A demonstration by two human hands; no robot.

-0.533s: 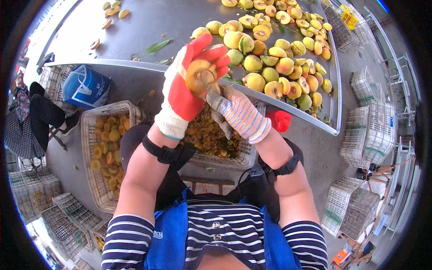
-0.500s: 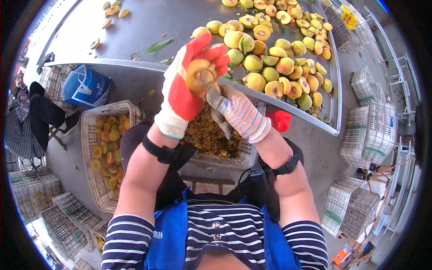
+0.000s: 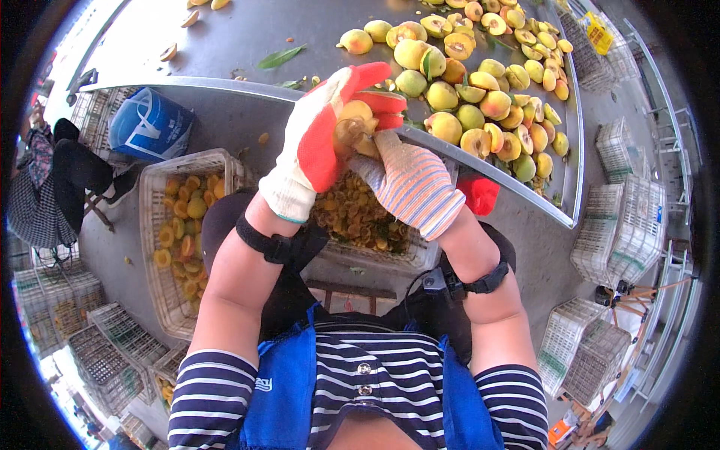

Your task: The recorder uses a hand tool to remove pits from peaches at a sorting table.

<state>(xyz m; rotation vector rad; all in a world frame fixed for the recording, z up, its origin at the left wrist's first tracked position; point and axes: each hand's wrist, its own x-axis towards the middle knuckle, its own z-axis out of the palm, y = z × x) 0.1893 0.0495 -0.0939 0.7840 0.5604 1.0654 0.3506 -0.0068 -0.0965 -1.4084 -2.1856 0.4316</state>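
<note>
My left hand (image 3: 315, 142), in a white glove with a red coated palm, is closed round a cut peach half (image 3: 355, 118) above the near edge of the metal table. My right hand (image 3: 416, 180), in a striped glove with a greyish thumb and palm, presses against the peach half's near side, fingers closed. Whatever its fingertips grip is smeared and partly hidden. Below both hands, a crate (image 3: 426, 255) holds many small brownish-yellow peach scraps or pits. Whole and halved peaches (image 3: 495, 105) are heaped on the table to the right.
The metal table (image 3: 240, 37) has a raised rim. At left stand a blue bucket (image 3: 150, 124) and a crate (image 3: 176, 300) of peach halves. A red object (image 3: 480, 195) hangs by the table edge. Stacked white crates (image 3: 619, 225) stand right; a seated person (image 3: 52, 187) is far left.
Both hands have shifted slightly right in the picture with the peach half. The peach's cut face, turned up before, is now tilted and partly covered by the right hand's fingers.
</note>
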